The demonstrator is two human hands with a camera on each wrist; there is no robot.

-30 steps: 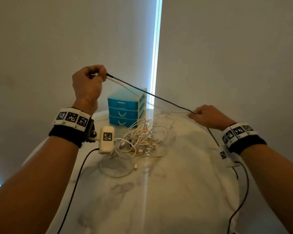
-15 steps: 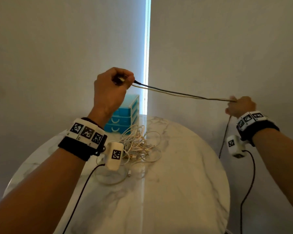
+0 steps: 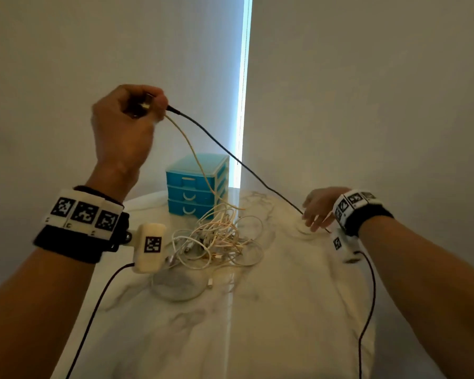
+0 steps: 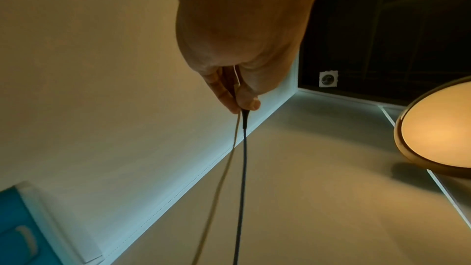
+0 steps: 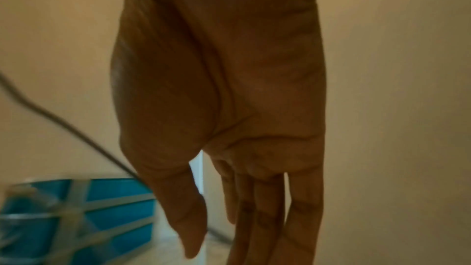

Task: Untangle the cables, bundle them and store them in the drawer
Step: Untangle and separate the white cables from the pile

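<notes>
With the left hand [image 3: 126,124] pinching the black cable [image 3: 230,160] and cream cable [image 3: 192,154] ends high, the spread-fingered right hand [image 3: 319,207] should regrip the black one and draw it gently clear of the tangle [image 3: 216,239].

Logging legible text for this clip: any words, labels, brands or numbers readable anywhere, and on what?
No readable words, brands or numbers in any view.
Left wristband: square black-and-white code markers, no letters; tiny marks beneath them too small to read.
Left wrist camera: one code marker.
Right wristband: code markers, blurred.
Blue drawer unit: no label visible.
</notes>
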